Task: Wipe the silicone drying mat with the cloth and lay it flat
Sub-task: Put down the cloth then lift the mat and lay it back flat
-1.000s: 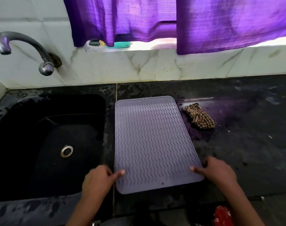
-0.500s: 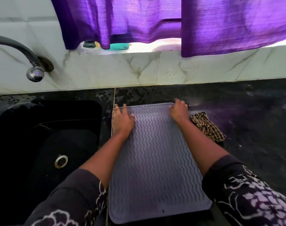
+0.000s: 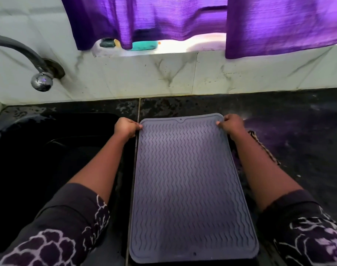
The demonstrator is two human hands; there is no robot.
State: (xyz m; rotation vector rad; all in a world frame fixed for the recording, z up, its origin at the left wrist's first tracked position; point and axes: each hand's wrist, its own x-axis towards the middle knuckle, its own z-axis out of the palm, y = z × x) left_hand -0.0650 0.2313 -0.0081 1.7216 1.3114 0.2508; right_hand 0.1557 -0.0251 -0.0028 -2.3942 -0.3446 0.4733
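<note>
The grey-purple silicone drying mat (image 3: 188, 189), ribbed with wavy lines, lies lengthwise on the black counter (image 3: 298, 131) right of the sink. My left hand (image 3: 125, 127) pinches its far left corner. My right hand (image 3: 233, 124) grips its far right corner. The brown checked cloth (image 3: 263, 148) lies on the counter just right of the mat, mostly hidden behind my right forearm.
A black sink (image 3: 48, 150) fills the left side, with a metal tap (image 3: 29, 60) on the tiled wall above it. Purple curtains (image 3: 183, 16) hang over a window sill holding a teal soap dish (image 3: 144, 46). The counter around the mat looks wet.
Both hands went from the mat's near corners to its far end, lay flat on it, and now curl around the far corners. The view has tilted down and closer.
</note>
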